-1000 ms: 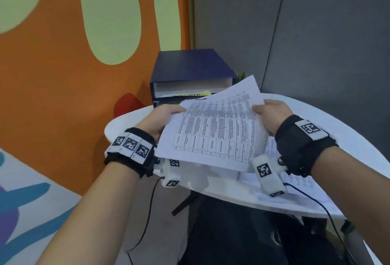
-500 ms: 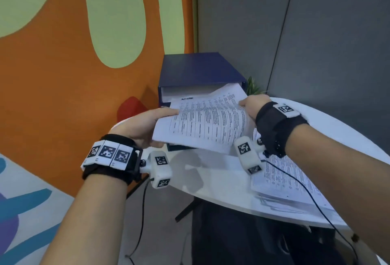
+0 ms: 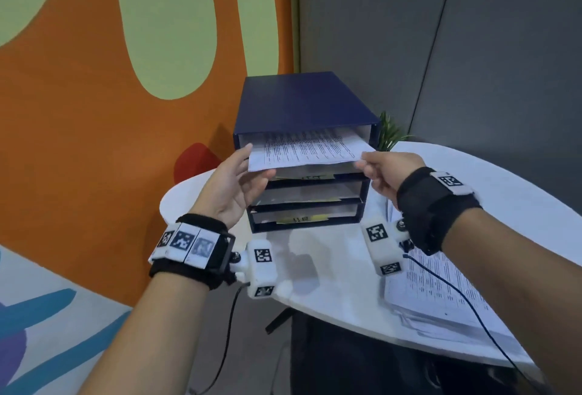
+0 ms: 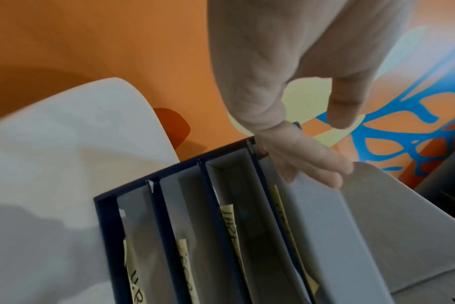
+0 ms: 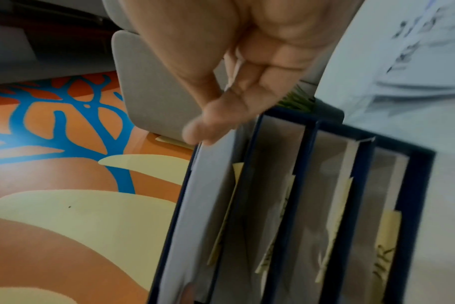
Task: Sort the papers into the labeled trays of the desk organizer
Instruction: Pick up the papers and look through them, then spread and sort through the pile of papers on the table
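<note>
A navy desk organizer (image 3: pixel 302 102) with stacked trays and yellow labels (image 3: pixel 302 220) stands at the table's back left. A sheaf of printed papers (image 3: pixel 308 150) lies halfway inside the top tray. My left hand (image 3: pixel 242 174) supports its left corner from below with straight fingers (image 4: pixel 312 164), thumb apart. My right hand (image 3: pixel 374 168) pinches the right corner of the papers (image 5: pixel 208 185). The wrist views show the organizer (image 4: pixel 107 226) (image 5: pixel 416 205) side-on, with handwritten labels (image 4: pixel 229 222) (image 5: pixel 385 242) on the tray fronts.
A loose stack of printed papers (image 3: pixel 441 294) lies on the white round table (image 3: pixel 330 268) at the right, under my right forearm. A small green plant (image 3: pixel 389 133) stands behind the organizer. An orange patterned wall is close on the left, grey panels behind.
Both hands have carried the papers forward from in front of my chest and slid their far half into the organizer's top tray. My left thumb has come off the sheaf.
</note>
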{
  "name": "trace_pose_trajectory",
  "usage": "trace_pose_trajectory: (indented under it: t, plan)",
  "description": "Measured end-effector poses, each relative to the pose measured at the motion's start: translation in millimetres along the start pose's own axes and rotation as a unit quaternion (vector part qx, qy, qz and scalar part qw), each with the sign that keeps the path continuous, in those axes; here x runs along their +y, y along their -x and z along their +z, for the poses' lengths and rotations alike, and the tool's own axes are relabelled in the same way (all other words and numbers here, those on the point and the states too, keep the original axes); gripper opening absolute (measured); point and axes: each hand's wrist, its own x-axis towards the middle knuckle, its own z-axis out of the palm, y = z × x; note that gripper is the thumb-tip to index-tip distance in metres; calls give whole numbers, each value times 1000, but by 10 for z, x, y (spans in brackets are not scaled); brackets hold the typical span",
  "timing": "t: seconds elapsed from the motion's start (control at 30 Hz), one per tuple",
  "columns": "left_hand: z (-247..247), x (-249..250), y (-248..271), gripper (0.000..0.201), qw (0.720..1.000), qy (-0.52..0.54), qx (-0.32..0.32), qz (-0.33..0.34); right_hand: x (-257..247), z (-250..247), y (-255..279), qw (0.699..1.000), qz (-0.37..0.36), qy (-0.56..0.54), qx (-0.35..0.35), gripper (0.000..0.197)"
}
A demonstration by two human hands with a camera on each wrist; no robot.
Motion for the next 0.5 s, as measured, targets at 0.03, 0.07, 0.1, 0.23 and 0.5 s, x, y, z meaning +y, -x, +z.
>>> trace_pose_trajectory:
  t: [0.03,0.07,0.1,0.23,0.5]
  plan:
    - [-13,3,-31,27,999,32,-6,7,-23,55,-74,999,-4,-43,-7,14]
    - [-31,12,-68,30,998,59,-10,16,-35,117,-147,995,-4,-92,-22,21]
    - [-46,25,-119,33,996,81,-11,25,-50,175,-228,990,-4,-131,-42,26]
    - [2,43,-311,11,991,118,-24,49,-98,320,-535,962,11,-235,-138,22]
    - [812,-325,-387,17,993,-75,-19,85,-247,-8,-698,980,-10,-78,-183,19]
